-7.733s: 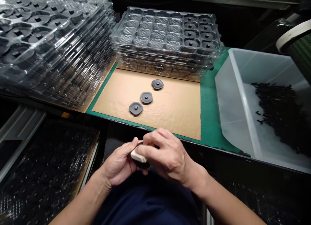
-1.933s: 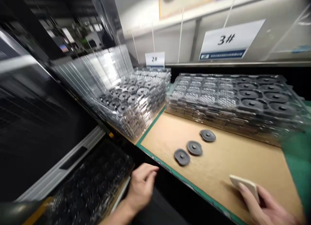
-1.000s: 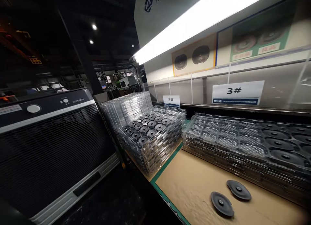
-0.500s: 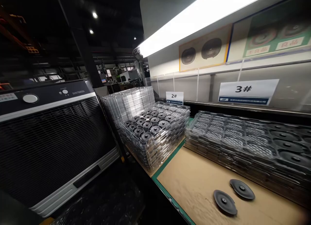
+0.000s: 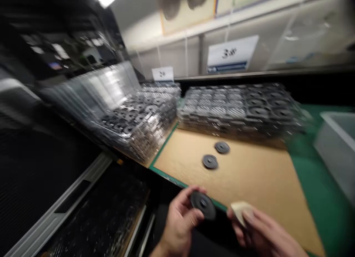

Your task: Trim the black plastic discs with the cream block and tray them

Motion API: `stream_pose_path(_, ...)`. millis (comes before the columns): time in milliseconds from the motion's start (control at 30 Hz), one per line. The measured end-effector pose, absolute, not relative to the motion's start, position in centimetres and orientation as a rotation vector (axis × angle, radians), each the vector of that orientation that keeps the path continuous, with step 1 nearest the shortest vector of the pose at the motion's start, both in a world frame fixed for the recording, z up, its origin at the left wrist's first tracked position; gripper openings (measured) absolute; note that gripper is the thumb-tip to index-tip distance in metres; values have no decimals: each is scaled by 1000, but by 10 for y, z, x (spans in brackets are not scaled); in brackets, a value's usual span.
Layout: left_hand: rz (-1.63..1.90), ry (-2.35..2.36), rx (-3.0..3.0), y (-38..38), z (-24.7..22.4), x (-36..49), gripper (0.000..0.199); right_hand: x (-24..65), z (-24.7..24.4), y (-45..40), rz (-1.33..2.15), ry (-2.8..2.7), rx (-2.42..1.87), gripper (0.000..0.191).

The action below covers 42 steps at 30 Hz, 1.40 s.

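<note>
Held by its edge between the thumb and fingers of my left hand (image 5: 177, 225) is a black round disc (image 5: 203, 206) with a small raised hub at its centre. My right hand (image 5: 263, 231) pinches a small cream-coloured pad (image 5: 239, 211); motion blur hides what it is made of. The pad and the disc are apart, both over the front edge of the bench. Beyond my hands, a nearer disc (image 5: 210, 162) and a farther disc (image 5: 222, 147) of the same kind lie flat on the tan board (image 5: 249, 172).
Behind the board stands a stack of clear trays (image 5: 216, 120), its top one partly filled with black discs. Another tray stack (image 5: 144, 138) is at the left, by upright clear trays (image 5: 91, 90). A grey bin (image 5: 332, 146) sits at right on the green mat (image 5: 305, 157).
My view has swung right and down. Both hands have come into sight at the bottom, the left with a disc and the right with the cream pad. The bin now shows at right.
</note>
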<state>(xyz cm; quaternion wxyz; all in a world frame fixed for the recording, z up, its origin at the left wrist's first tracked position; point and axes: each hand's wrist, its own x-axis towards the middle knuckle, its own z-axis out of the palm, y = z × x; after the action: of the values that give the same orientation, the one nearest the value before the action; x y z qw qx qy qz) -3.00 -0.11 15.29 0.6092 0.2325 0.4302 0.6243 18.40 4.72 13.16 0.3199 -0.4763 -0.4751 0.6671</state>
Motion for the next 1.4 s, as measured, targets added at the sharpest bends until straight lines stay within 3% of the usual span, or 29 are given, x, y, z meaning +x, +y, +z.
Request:
stream_pose_path(133,1387,1037,477,-2,179,-34,65,189,170,51,1683,-1328,-1192,44)
stream_pose_path(400,1309,1062,560,-8,174,-32,60,170,200,40,1251,-1832,-1061,15)
stream_pose_path(567,1307,1054,594,-9,178,-30,59,163,199,39,911,-2057,-1054,14)
stream_pose_path(667,1295,1044,572,-9,178,-30,57,162,199,39,1037,-2077,-1027,17)
stream_pose_path(800,1268,1020,552,-12,176,-32,56,161,200,40,955,-2059,-1081,20)
stream_pose_path(900,1259,1017,536,-14,175,-34,55,159,199,42,1146,-2058,-989,24)
stream_pose_path(1033,1248,1014,510,-14,175,-36,51,158,198,44,917,-2067,-1058,19)
stream_pose_path(1167,1247,1012,440,-13,175,-34,48,159,198,44,1003,-2129,-986,24)
stream_pose_path(1300,1246,1031,338,-12,177,-29,44,159,197,41,736,-2172,-1109,18)
stream_pose_path(1400,1250,1086,275,-10,178,-27,45,159,197,38,893,-2171,-1063,23)
